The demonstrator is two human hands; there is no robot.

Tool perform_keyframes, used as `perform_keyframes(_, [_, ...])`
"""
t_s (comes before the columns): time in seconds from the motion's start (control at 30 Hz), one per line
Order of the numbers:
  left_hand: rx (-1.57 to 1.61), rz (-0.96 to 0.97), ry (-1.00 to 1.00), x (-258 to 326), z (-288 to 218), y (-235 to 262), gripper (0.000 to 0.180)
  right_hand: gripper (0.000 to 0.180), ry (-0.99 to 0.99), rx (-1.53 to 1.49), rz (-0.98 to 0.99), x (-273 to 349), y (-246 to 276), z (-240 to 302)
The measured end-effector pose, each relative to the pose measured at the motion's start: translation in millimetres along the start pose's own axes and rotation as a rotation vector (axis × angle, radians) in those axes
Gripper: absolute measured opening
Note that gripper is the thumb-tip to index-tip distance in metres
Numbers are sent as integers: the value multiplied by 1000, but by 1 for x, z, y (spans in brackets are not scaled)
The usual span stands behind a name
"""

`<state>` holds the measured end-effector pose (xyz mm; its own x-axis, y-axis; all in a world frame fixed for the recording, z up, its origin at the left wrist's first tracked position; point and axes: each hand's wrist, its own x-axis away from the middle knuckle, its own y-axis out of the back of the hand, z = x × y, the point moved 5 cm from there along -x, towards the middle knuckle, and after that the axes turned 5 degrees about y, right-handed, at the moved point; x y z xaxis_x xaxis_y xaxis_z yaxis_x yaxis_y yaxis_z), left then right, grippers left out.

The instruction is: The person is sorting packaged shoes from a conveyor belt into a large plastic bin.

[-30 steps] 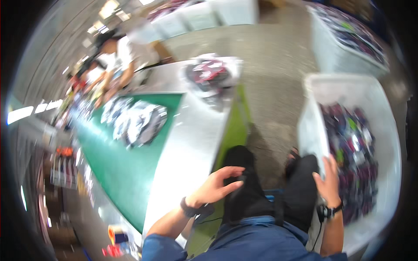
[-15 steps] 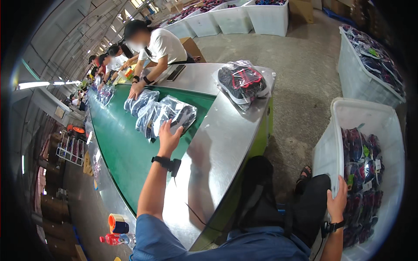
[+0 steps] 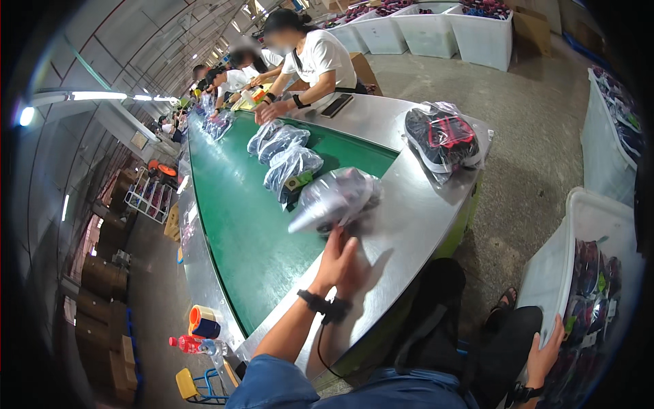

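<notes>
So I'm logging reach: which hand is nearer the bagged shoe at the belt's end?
Left. The left hand is right under the bagged shoe, fingertips at its bag. The right hand is far off, on the rim of the white bin.

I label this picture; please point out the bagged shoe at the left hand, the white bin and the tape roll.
bagged shoe (image 3: 337,200), head view, bag's middle
white bin (image 3: 548,273), head view, left wall
tape roll (image 3: 199,315), head view, top

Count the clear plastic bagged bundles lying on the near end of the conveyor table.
5: one at the left hand, three in a row up the green belt, one on the steel end; more farther up are blurred.
</notes>
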<state>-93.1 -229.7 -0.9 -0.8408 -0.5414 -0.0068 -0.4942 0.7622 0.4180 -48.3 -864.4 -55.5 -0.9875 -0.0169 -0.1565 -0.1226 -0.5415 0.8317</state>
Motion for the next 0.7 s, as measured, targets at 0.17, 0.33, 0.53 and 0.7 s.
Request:
perform_keyframes(0.17, [1168, -56, 268, 15, -6, 17, 110, 69, 44, -32, -6, -2, 4, 5])
perform_keyframes(0.33, [1202, 1, 313, -30, 11, 21, 88, 72, 26, 10, -17, 3, 5, 3])
perform_keyframes(0.53, [1057, -397, 479, -87, 73, 48, 110, 74, 53, 40, -15, 0, 3, 9])
perform_keyframes(0.7, [1194, -71, 409, -92, 70, 53, 72, 74, 42, 22, -14, -1, 7, 12])
